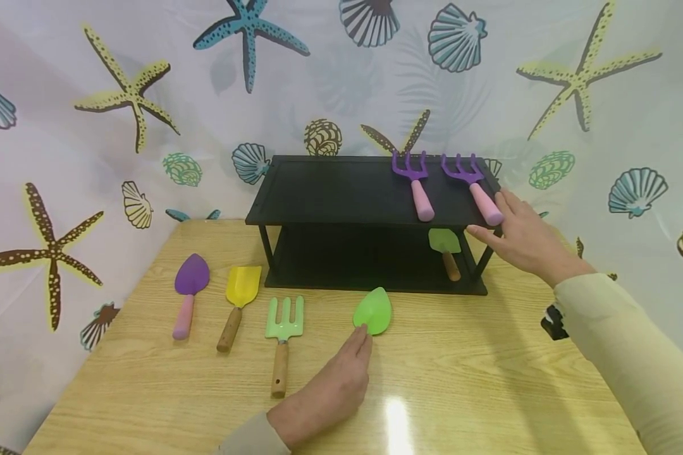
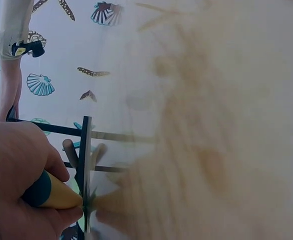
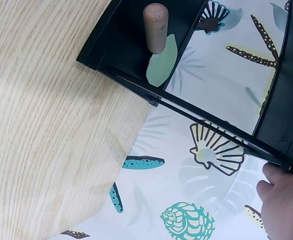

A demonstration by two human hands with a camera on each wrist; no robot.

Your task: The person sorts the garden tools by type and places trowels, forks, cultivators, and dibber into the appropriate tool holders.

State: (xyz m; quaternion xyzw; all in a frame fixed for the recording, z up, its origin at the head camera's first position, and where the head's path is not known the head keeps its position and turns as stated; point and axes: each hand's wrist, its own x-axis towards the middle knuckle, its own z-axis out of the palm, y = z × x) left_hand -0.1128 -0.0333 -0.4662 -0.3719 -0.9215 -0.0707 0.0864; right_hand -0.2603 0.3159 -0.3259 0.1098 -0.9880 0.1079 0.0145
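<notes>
In the head view my left hand [image 1: 339, 377] holds a light-green trowel [image 1: 374, 310] low over the table, its fingers reaching the base of the blade; the handle is hidden beneath the hand. The left wrist view shows that hand [image 2: 21, 185] curled round the handle. My right hand [image 1: 523, 235] grips the right front corner of a black two-tier shelf [image 1: 330, 189], thumb at the front edge and fingers along the side. Its fingertips [image 3: 272, 172] meet the top tier in the right wrist view. Beside it lies a purple fork with a pink handle [image 1: 486, 203].
A second purple fork [image 1: 422, 199] lies on the top tier. Below it, a green trowel with wooden handle [image 1: 444, 241] rests on the lower tier. A purple trowel [image 1: 192, 274], yellow shovel [image 1: 243, 287] and pale-green fork [image 1: 284, 323] lie on the table's left. A patterned curtain [image 1: 330, 76] hangs behind.
</notes>
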